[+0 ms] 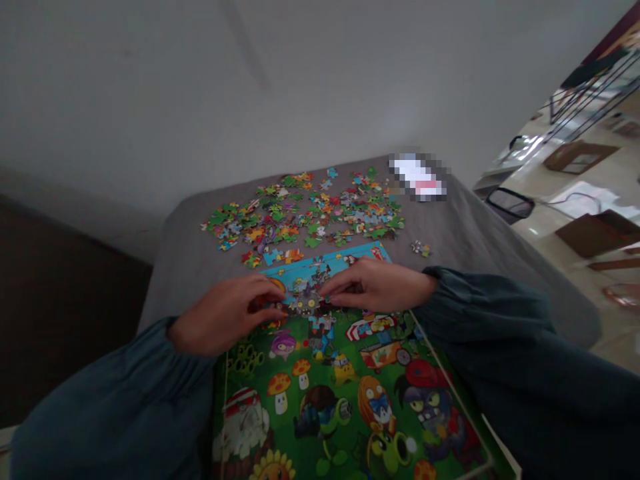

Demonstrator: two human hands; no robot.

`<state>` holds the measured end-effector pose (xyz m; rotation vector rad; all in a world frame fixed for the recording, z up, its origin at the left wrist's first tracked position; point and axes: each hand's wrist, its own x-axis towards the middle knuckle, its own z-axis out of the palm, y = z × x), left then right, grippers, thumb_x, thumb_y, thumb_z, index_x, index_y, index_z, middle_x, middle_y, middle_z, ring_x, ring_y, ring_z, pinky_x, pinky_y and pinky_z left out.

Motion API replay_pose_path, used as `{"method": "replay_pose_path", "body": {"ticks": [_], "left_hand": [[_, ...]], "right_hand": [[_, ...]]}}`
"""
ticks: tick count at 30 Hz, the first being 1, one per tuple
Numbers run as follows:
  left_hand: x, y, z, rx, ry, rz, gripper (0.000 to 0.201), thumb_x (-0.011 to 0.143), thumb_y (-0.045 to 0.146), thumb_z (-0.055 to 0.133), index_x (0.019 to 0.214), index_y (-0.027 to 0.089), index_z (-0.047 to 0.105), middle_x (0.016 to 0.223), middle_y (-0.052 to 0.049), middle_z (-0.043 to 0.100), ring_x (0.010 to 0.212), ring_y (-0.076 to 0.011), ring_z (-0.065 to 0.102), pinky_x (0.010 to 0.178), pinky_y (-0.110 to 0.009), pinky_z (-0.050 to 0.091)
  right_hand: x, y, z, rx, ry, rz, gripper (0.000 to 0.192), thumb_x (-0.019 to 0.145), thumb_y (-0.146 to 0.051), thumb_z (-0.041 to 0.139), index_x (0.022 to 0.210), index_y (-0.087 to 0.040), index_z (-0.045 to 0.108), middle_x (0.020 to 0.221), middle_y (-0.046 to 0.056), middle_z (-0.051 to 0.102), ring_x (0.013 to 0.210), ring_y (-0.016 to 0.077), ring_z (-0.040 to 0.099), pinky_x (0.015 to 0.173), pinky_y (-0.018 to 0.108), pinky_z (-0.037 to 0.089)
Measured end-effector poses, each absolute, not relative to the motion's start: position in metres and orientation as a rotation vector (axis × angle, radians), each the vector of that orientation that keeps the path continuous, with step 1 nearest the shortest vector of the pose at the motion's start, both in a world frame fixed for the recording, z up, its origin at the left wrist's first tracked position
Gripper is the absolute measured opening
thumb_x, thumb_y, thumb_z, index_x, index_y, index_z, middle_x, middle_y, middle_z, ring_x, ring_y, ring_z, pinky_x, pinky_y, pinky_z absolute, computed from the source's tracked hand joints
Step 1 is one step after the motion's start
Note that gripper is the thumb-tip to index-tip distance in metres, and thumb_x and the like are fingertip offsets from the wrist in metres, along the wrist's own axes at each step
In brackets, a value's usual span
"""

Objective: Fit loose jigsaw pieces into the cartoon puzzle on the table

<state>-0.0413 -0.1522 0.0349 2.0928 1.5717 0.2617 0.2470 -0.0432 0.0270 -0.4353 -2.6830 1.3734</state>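
Between my two hands, a small cluster of joined puzzle pieces (pixel 306 303) lies on the blue upper part of the puzzle board (pixel 350 393). My left hand (pixel 227 313) curls loosely, fingertips pressing the cluster's left edge; my right hand (pixel 377 285) lies flatter, fingertips touching its right edge. I cannot tell whether either hand pinches a piece. Beyond the board, loose pieces (pixel 305 213) are scattered across the grey tablecloth (pixel 190 267). A small separate clump (pixel 421 249) sits to the right, well apart.

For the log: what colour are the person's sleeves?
Dark teal sleeves, clearest in the head view.
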Motion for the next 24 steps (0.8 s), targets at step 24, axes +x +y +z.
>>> {"method": "replay_pose_path", "body": {"ticks": [24], "left_hand": [[-0.023,-0.157,0.029,2.214,1.46,0.295,0.053,0.1,0.074,0.05,0.107,0.029,0.078,0.104,-0.003,0.076,0.089,-0.0218,0.071,0.073,-0.032,0.056]], "right_hand": [[0.249,-0.043,0.033,-0.616,-2.887,0.841,0.029,0.101,-0.035,0.067,0.125,-0.021,0.076,0.112,0.007,0.074,0.1,0.0194,0.065,0.085,0.032,0.045]]}}
